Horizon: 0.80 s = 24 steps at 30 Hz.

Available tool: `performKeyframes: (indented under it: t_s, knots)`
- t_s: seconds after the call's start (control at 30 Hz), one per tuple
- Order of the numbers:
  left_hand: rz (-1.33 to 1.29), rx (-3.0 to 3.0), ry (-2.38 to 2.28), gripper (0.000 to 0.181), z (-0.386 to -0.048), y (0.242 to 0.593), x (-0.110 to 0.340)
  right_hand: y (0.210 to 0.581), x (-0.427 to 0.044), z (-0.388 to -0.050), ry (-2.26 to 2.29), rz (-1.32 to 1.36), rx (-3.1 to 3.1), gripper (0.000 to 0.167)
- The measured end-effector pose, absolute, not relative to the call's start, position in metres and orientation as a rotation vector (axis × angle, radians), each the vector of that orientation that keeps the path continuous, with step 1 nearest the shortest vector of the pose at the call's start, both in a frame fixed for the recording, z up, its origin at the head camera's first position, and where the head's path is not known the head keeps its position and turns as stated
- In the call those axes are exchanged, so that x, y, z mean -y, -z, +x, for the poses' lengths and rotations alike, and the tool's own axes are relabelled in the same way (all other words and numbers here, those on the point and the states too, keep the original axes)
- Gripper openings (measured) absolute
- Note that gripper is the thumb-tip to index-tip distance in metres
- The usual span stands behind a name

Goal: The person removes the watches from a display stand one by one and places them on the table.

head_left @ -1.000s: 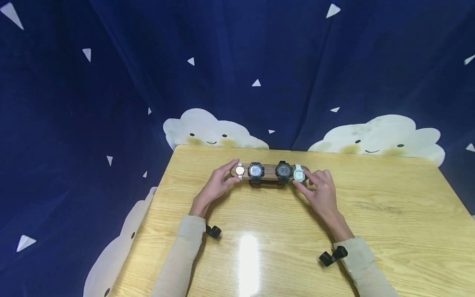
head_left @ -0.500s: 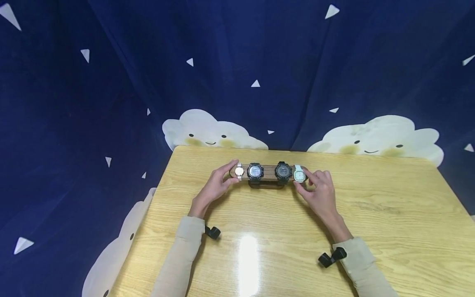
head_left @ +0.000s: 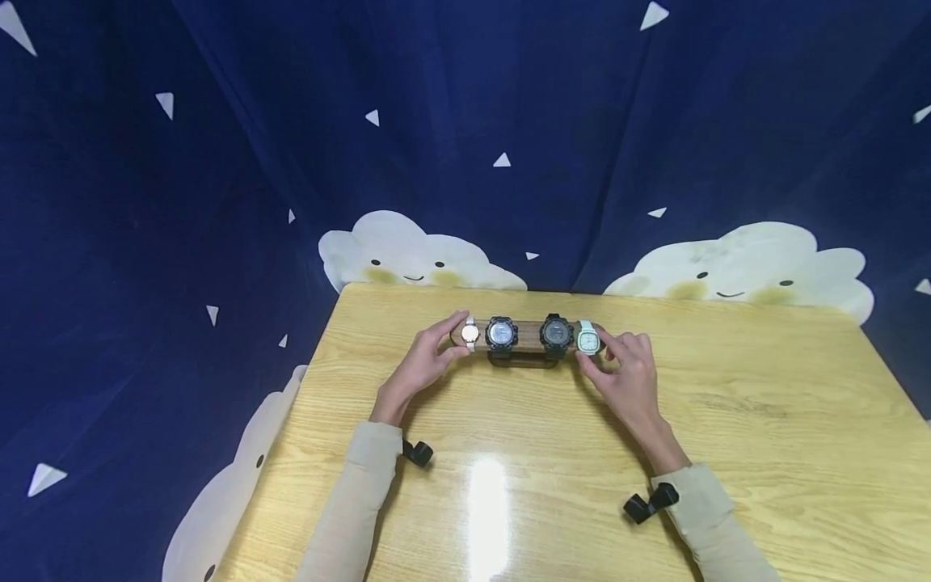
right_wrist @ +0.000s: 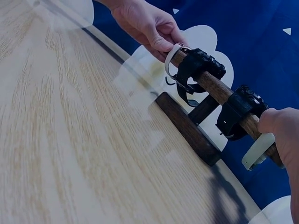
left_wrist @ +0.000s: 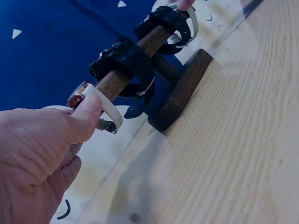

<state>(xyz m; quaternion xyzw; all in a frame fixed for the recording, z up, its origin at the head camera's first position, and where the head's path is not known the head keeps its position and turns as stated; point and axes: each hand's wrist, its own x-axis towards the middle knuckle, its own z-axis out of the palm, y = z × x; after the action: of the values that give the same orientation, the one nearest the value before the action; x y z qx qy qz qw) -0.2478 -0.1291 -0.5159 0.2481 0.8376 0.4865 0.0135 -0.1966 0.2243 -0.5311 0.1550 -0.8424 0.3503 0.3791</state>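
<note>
A dark wooden watch stand (head_left: pixel 529 337) holds several watches along its raised bar. At its left end my left hand (head_left: pixel 420 365) holds a small white-strapped watch (head_left: pixel 470 333); in the left wrist view the thumb (left_wrist: pixel 91 105) lies on that strap. My right hand (head_left: pixel 631 380) pinches a pale mint square watch (head_left: pixel 588 342) at the other end, thumb at its lower edge and index finger at its upper right. Between them sit a black watch with a silvery face (head_left: pixel 501 332) and an all-black watch (head_left: pixel 556 332). In the right wrist view the mint watch's strap (right_wrist: pixel 257 151) loops under the bar.
The stand's base (right_wrist: pixel 187 128) rests on a light wooden table (head_left: pixel 538 428) near its back edge. Behind hangs a dark blue curtain (head_left: pixel 465 97) with white triangles and smiling clouds. Each sleeve cuff carries a small black camera, such as the right one (head_left: pixel 650 503).
The mint watch has shifted very slightly right along the bar and turned a little in my right hand. My left hand and the other watches look the same.
</note>
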Motion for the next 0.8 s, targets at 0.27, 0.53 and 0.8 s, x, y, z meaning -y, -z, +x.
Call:
performKeyframes:
  t_s: [0.27, 0.53, 0.8]
  knots:
    - [0.786, -2.610, -1.502, 0.071, -0.2490, 0.5149, 0.1277, 0.5296, -0.2262, -0.1965, -0.879, 0.370, 2.189, 0.045]
    - [0.763, -2.610, -1.510, 0.071, -0.2473, 0.5153, 0.1280, 0.5283, -0.2248, -0.1950, -0.899, 0.377, 2.205, 0.044]
    - [0.773, -2.613, -1.515, 0.069, -0.2466, 0.5147, 0.1285, 0.5254, -0.2238, -0.1946, -0.875, 0.339, 2.203, 0.040]
